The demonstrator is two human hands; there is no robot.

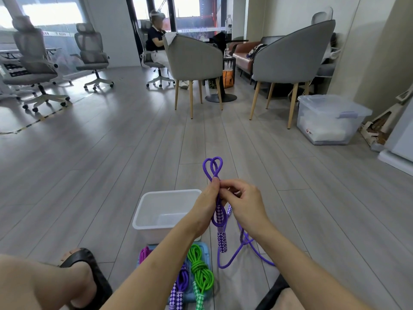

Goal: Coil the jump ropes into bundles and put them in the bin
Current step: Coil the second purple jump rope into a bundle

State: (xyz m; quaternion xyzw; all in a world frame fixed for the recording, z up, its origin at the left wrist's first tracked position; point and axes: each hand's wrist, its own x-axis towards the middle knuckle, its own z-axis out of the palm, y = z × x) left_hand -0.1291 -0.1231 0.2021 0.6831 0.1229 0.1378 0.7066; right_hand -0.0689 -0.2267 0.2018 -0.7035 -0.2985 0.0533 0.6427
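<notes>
Bare knees and forearms fill the bottom edge, with a black sandal (pixel 89 271) on the floor at the left. Between the forearms a blue tray (pixel 206 256) holds three coiled ropes: a green rope (pixel 200 269) bundled with its checked handle toward the camera, a second purple rope (pixel 181 285) beside it on the left, and a pink rope (pixel 144 253) partly hidden behind the left forearm.

Just beyond the tray stands a white bin (pixel 143 211), open at the top, with nothing visible inside it.

Both hands are raised above the floor, to the right of the bin. Left hand (pixel 206 204) has its fingers curled round the purple jump rope (pixel 213 168), thumb tip pressing the strands together. Right hand (pixel 243 202) meets it from the other side, fingers bent and pinching the same strands close to the left thumb. Two small loops of the rope stand up just above the pinch. Below the hands the folded strands hang down, and one purple-and-white checked handle (pixel 222 240) dangles beneath the left palm. A second handle (pixel 229 211) shows between the two wrists. The loose remainder of the rope trails down to the floor beside the tray, under the right forearm.

Farther off stand grey armchairs (pixel 292 54), office chairs, and a lidded clear storage box (pixel 330 121) by the right wall; a seated person is in the background.
</notes>
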